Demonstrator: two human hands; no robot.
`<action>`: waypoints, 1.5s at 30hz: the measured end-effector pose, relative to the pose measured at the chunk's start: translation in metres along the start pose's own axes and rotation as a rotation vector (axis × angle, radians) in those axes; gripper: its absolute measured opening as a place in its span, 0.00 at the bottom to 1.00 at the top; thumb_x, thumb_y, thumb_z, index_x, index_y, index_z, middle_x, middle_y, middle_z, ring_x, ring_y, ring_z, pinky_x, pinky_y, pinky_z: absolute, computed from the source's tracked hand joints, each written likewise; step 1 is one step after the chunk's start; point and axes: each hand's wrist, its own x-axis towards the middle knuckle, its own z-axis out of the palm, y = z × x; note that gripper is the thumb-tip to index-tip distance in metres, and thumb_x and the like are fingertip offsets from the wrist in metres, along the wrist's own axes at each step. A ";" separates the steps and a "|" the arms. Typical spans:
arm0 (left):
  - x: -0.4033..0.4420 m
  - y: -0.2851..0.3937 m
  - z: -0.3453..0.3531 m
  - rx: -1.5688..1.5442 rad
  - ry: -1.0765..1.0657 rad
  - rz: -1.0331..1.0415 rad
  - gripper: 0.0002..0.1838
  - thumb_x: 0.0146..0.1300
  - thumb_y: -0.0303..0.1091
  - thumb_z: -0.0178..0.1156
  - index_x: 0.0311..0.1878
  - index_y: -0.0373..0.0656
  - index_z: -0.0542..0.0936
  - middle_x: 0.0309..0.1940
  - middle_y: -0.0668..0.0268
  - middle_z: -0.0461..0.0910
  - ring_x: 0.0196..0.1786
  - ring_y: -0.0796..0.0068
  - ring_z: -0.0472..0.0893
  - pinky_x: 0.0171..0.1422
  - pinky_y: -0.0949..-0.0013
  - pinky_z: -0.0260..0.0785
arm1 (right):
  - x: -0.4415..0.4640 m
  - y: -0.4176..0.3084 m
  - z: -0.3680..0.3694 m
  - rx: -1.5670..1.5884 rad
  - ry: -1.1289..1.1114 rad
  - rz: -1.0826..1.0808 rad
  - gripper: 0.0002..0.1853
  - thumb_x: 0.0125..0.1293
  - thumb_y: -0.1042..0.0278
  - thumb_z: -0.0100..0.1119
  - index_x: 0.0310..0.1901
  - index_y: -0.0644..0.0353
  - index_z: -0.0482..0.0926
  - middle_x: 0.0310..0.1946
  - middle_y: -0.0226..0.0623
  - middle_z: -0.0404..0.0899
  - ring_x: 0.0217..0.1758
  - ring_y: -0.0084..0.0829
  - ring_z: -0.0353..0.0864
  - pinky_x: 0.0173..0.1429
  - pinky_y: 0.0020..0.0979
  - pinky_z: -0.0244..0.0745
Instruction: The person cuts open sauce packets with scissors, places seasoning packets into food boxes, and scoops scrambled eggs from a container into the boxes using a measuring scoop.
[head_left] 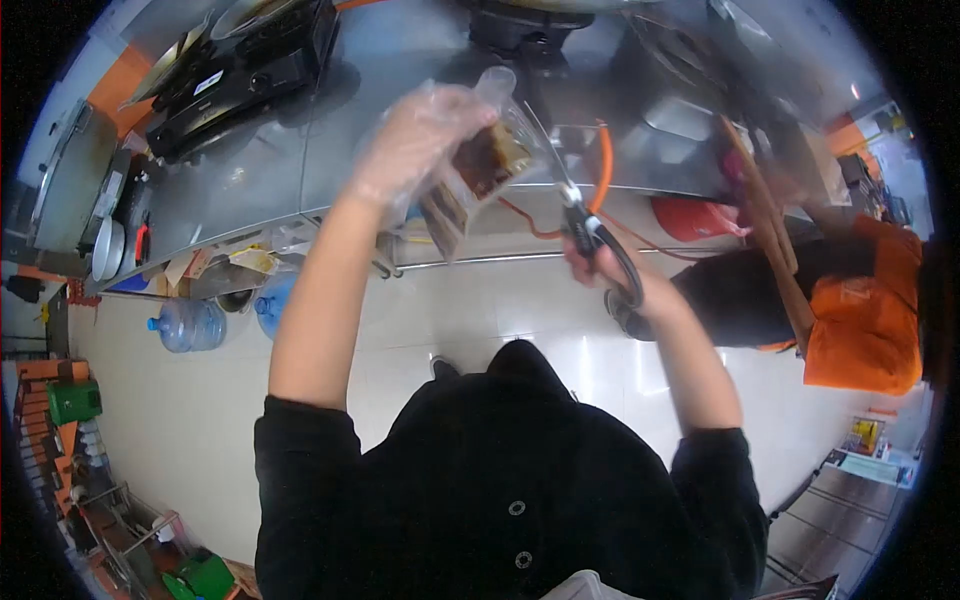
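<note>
My left hand (428, 128), in a clear plastic glove, is closed on the top edge of a clear plastic pouch (492, 162). Brown, saucy-looking contents show through it, and its lower end hangs past the counter's front edge. In my right hand (622, 275) are scissors (580, 208) with black handles, my fingers around the grips. Their metal blades point up and away, just right of the pouch. Whether the blades touch the pouch I cannot tell. A clear, rounded plastic piece (496, 85) shows by my left fingertips; what it belongs to is unclear.
A metal counter (400, 60) runs ahead, with a black gas stove (245, 95) at left and a burner (520, 35) at the back. An orange hose (605, 165) hangs over its edge. A co-worker in an orange shirt (865, 320) stands right. Water jugs (190, 325) sit below left.
</note>
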 end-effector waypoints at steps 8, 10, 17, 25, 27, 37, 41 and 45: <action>0.068 -0.175 -0.083 0.411 0.000 -0.207 0.28 0.56 0.58 0.57 0.38 0.37 0.81 0.31 0.59 0.79 0.35 0.68 0.75 0.43 0.67 0.66 | 0.127 0.142 0.014 0.308 -0.175 0.236 0.30 0.63 0.34 0.43 0.41 0.61 0.67 0.27 0.27 0.62 0.27 0.21 0.61 0.32 0.22 0.56; 0.064 -0.187 -0.084 0.411 -0.010 -0.254 0.30 0.56 0.61 0.55 0.37 0.37 0.81 0.30 0.57 0.78 0.34 0.66 0.75 0.43 0.66 0.66 | 0.137 0.149 0.014 0.336 -0.208 0.268 0.31 0.62 0.34 0.44 0.41 0.61 0.68 0.26 0.26 0.62 0.26 0.20 0.61 0.31 0.21 0.56; 0.057 -0.197 -0.076 0.068 0.051 -0.494 0.27 0.56 0.57 0.59 0.37 0.36 0.81 0.29 0.64 0.78 0.35 0.74 0.73 0.43 0.68 0.65 | 0.151 0.140 0.020 0.477 -0.171 0.395 0.36 0.55 0.27 0.47 0.39 0.60 0.68 0.24 0.26 0.62 0.23 0.19 0.60 0.28 0.21 0.54; 0.057 -0.187 -0.087 -0.031 0.110 -0.528 0.18 0.56 0.45 0.65 0.34 0.36 0.82 0.25 0.71 0.76 0.27 0.83 0.71 0.31 0.77 0.63 | 0.154 0.126 0.034 0.414 -0.126 0.510 0.39 0.49 0.25 0.53 0.40 0.60 0.69 0.28 0.28 0.64 0.25 0.17 0.61 0.27 0.22 0.55; 0.056 -0.198 -0.092 0.010 0.106 -0.436 0.18 0.57 0.45 0.64 0.34 0.36 0.82 0.24 0.71 0.76 0.26 0.83 0.71 0.30 0.76 0.63 | 0.156 0.119 0.039 0.430 -0.101 0.504 0.39 0.48 0.24 0.53 0.40 0.60 0.69 0.27 0.28 0.63 0.26 0.18 0.61 0.28 0.22 0.55; 0.054 -0.208 -0.103 -0.193 0.042 -0.320 0.20 0.59 0.48 0.61 0.38 0.37 0.82 0.25 0.63 0.80 0.27 0.76 0.76 0.33 0.71 0.68 | 0.154 0.100 0.044 0.307 -0.020 0.539 0.39 0.47 0.22 0.51 0.35 0.59 0.69 0.21 0.25 0.62 0.20 0.16 0.60 0.23 0.21 0.53; 0.045 -0.237 -0.087 -0.252 0.191 -0.096 0.21 0.59 0.51 0.60 0.38 0.38 0.81 0.27 0.63 0.80 0.28 0.74 0.76 0.35 0.70 0.68 | 0.155 0.097 0.042 0.285 -0.029 0.549 0.40 0.47 0.22 0.51 0.36 0.60 0.69 0.21 0.25 0.62 0.20 0.16 0.59 0.22 0.20 0.53; 0.047 -0.220 -0.097 -0.108 0.071 -0.320 0.20 0.60 0.49 0.59 0.39 0.39 0.81 0.29 0.62 0.80 0.31 0.73 0.76 0.38 0.70 0.68 | 0.150 0.106 0.045 0.374 -0.014 0.511 0.38 0.48 0.24 0.54 0.36 0.59 0.69 0.21 0.25 0.63 0.21 0.15 0.59 0.23 0.19 0.52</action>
